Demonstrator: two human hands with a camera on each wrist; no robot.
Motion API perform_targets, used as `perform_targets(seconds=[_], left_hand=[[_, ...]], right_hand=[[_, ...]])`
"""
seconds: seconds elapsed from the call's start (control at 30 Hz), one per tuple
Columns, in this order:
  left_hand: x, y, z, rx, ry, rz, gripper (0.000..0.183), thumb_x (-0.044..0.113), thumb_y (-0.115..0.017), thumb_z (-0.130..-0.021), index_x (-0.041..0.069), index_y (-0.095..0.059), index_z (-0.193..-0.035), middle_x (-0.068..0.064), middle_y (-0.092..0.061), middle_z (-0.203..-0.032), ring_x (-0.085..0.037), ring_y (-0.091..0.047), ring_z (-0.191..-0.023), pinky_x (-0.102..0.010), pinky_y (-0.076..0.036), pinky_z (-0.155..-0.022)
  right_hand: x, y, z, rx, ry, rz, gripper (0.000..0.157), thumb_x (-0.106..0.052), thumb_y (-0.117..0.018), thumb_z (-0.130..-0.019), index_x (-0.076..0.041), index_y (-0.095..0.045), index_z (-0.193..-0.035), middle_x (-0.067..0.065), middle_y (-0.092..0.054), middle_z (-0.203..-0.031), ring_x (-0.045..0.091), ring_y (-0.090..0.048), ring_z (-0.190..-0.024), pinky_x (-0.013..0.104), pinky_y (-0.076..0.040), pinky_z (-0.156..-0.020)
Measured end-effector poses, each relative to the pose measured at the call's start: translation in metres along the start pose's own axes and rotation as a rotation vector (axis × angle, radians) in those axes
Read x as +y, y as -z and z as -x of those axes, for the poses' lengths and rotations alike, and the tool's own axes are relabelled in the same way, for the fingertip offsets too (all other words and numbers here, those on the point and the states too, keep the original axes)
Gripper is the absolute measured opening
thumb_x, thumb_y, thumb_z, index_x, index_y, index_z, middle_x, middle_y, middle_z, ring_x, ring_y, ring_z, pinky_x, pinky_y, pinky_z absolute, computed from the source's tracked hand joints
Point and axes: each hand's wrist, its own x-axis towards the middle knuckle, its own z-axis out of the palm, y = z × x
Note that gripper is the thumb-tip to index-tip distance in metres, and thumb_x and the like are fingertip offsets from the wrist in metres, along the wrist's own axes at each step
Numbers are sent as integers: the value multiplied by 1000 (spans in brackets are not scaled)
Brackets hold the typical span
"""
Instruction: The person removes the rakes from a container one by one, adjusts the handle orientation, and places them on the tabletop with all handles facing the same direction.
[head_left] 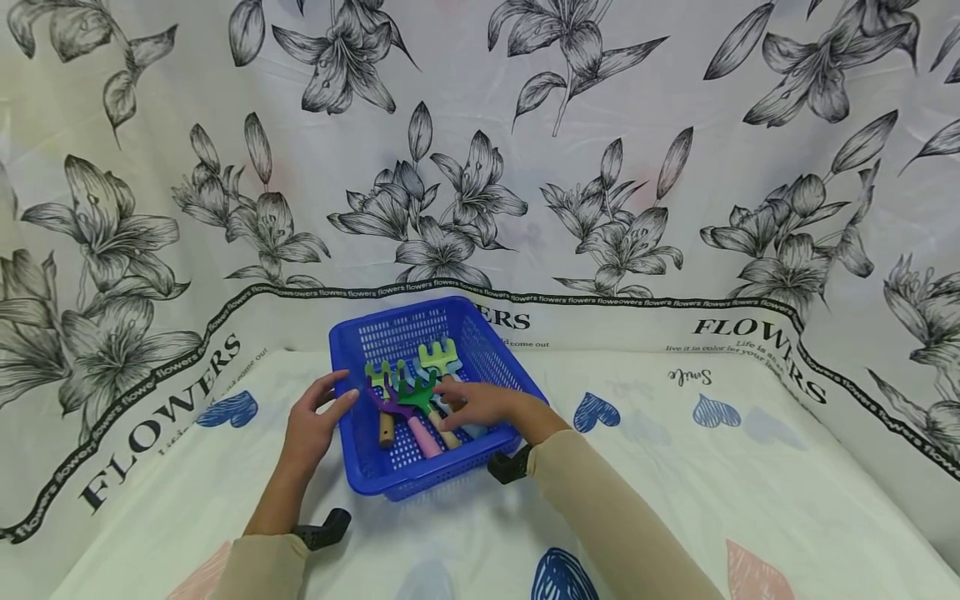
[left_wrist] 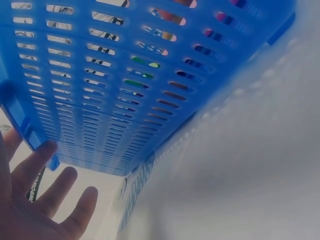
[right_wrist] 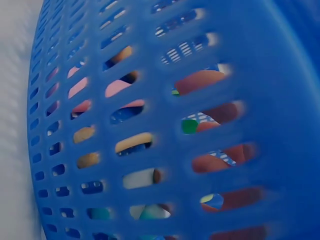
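Note:
A blue plastic basket (head_left: pixel 408 482) with slotted walls holds several small garden hand tools. Among them are a green hand rake (head_left: pixel 417 395) with a cream handle, a purple fork with a pink handle (head_left: pixel 424 438), a tool with a brown handle (head_left: pixel 386 430) and a yellow-green rake (head_left: pixel 438 356). My left hand (head_left: pixel 318 417) is at the basket's left rim, with its fingers spread; in the left wrist view a fingertip touches the rim. Inside the basket, my right hand (head_left: pixel 480 403) reaches over the green rake, thumb and fingers apart. Through the slots, the right wrist view shows parts of its fingers (right_wrist: pixel 210 162).
The basket stands on a white cloth (head_left: pixel 637 500) printed with hearts. Behind it hangs a white curtain (head_left: pixel 525 183) with black flower drawings. A black wrist mount (head_left: pixel 324 530) is on the left wrist, another (head_left: pixel 510 467) on the right.

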Motion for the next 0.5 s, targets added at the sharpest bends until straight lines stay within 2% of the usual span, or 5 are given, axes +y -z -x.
perform_targets(seconds=[0.1, 0.2, 0.33, 0.5], left_hand=[[0, -1, -1, 3, 1, -6, 57, 41, -62, -94, 16, -46, -143, -11, -39, -151, -38, -35, -136, -62, -35, -102], [0, -2, -2, 1, 0, -11, 57, 40, -62, -95, 16, -46, -144, -12, -39, -151, -38, -35, -136, -62, -36, -101], [0, -1, -1, 1, 1, -16, 57, 41, -61, -95, 15, -46, -143, -12, -40, -150, -38, -35, -136, -63, -36, -101], [0, 0, 0, 6, -5, -16, 57, 41, -61, -95, 15, -46, -143, -13, -40, -150, -39, -35, -136, -63, -35, -102]], right_hand=[[0, 0, 0, 14, 8, -2, 62, -32, -64, -94, -17, -39, -148, 7, -53, -140, 24, -47, -130, 48, -35, -108], [0, 0, 0, 83, 12, -9, 58, -31, -64, -94, -14, -43, -146, 8, -60, -131, 24, -53, -123, 46, -41, -103], [1, 2, 1, 228, 29, -43, 58, -27, -64, -94, -15, -42, -147, 7, -64, -122, 23, -57, -116, 43, -46, -98], [2, 4, 1, 417, 87, -94, 60, -16, -66, -93, -18, -39, -148, 9, -64, -122, 25, -57, -117, 44, -47, -96]])
